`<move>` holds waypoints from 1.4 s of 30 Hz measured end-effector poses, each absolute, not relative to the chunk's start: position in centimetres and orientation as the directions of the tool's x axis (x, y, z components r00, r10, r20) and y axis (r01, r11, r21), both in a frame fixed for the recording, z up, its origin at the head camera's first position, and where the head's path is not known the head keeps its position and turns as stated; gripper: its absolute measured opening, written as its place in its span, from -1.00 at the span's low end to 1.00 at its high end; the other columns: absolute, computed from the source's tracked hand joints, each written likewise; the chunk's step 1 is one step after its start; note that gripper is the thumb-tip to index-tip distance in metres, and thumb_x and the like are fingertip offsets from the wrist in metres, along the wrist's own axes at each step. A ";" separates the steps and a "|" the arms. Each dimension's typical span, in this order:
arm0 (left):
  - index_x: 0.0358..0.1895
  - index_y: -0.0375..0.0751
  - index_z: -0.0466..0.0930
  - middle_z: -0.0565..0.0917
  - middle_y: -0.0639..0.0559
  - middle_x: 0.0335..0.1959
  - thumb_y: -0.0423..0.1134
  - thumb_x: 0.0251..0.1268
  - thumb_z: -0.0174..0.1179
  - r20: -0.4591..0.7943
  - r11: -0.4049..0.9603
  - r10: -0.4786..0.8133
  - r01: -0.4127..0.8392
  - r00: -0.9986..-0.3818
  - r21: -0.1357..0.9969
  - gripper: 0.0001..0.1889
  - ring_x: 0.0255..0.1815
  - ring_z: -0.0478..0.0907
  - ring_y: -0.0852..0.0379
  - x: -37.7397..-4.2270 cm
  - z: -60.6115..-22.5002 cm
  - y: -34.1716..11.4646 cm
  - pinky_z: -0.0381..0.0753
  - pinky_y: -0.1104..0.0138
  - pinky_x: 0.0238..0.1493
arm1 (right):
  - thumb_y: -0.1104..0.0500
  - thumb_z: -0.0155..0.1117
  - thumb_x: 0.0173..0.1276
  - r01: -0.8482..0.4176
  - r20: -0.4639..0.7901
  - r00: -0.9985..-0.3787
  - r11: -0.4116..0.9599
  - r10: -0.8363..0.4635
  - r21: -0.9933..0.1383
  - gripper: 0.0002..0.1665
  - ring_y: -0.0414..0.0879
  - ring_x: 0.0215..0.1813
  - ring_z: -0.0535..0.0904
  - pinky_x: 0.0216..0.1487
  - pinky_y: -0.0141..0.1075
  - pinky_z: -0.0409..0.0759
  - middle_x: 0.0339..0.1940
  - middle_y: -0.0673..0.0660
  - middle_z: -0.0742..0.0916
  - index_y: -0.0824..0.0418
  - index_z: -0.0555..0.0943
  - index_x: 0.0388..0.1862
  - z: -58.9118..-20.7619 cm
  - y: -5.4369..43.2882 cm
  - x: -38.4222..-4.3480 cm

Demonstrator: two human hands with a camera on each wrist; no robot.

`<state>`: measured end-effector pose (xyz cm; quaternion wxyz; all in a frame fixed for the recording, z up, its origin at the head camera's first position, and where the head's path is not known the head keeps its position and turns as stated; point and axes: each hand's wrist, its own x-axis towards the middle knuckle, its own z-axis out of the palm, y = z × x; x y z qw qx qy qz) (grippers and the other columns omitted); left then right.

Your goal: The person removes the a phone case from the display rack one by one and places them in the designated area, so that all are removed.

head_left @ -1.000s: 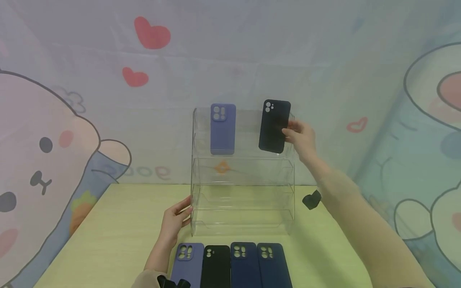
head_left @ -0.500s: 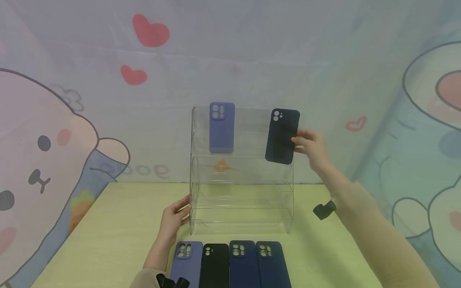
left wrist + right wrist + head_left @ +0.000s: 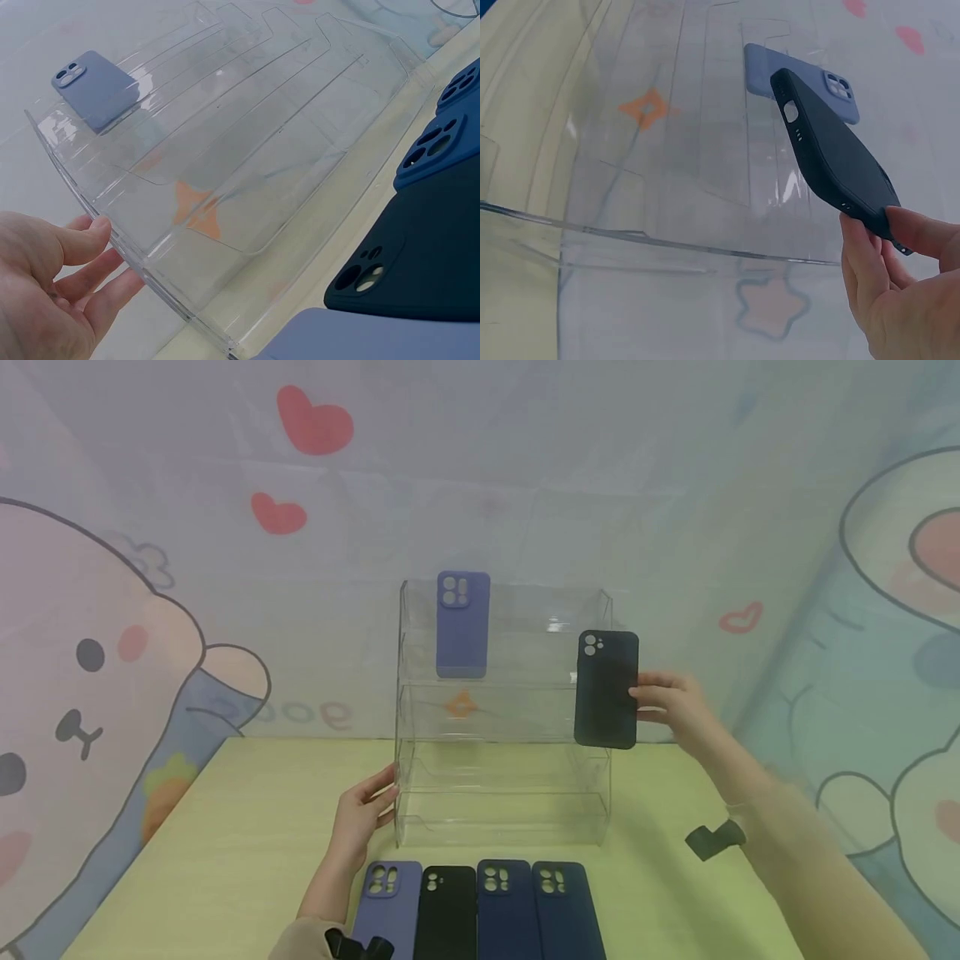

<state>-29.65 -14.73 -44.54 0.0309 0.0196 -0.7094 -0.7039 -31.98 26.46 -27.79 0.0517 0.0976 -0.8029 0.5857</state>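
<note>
My right hand (image 3: 678, 703) pinches a black phone case (image 3: 606, 689) by its right edge. It holds the case upright in front of the right side of a clear acrylic display rack (image 3: 502, 822). In the right wrist view the case (image 3: 840, 157) appears edge-on, thumb on one face and fingers on the other. Lower down, my left hand (image 3: 358, 818) holds the rack's left side edge, thumb and fingertips right at the panel in the left wrist view. One lavender phone case (image 3: 462, 627) stands on the rack's top tier, left of the middle.
In front of the rack a row of phone cases lies on the pale yellow table (image 3: 262, 827): lavender (image 3: 388, 914), black (image 3: 447, 918) and two navy cases (image 3: 512, 914). A cartoon-printed cloth (image 3: 495, 468) hangs behind the table.
My right hand has moved down and to the right with the black phone case, away from the top tier, and the case now hangs straighter. The left hand stays at the rack's side.
</note>
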 end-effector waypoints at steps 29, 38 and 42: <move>0.39 -0.23 0.38 0.43 -0.23 0.38 -0.38 0.47 0.06 0.016 0.017 -0.087 0.015 -0.996 1.000 -0.54 0.23 0.52 -0.04 -30.3 -44.5 -14.4 0.56 0.08 0.22 | 0.30 0.13 0.40 0.010 -0.090 -0.962 0.298 -0.258 -0.954 -0.41 -0.22 -0.18 0.69 -0.09 -0.33 0.70 -0.14 0.01 0.70 0.76 0.31 0.21 -38.1 30.9 -27.7; 0.39 -0.23 0.37 0.42 -0.24 0.37 -0.39 0.47 0.05 0.008 0.010 -0.090 0.007 -0.996 1.000 -0.54 0.21 0.52 0.00 -30.5 -44.6 -14.2 0.52 0.04 0.25 | 0.28 0.12 0.43 0.084 -0.174 -0.920 0.259 -0.350 -0.962 -0.45 -0.19 -0.17 0.71 -0.10 -0.33 0.71 -0.19 0.00 0.76 0.75 0.36 0.18 -41.2 31.6 -26.7; 0.40 -0.22 0.37 0.42 -0.23 0.38 -0.38 0.47 0.05 0.006 0.008 -0.093 0.005 -0.996 1.000 -0.54 0.31 0.43 -0.17 -30.7 -44.8 -14.3 0.55 0.09 0.22 | 0.27 0.11 0.42 0.102 -0.192 -0.901 0.240 -0.389 -0.965 -0.48 -0.16 -0.16 0.72 -0.10 -0.31 0.71 -0.20 -0.01 0.77 0.72 0.41 0.15 -42.3 32.0 -26.3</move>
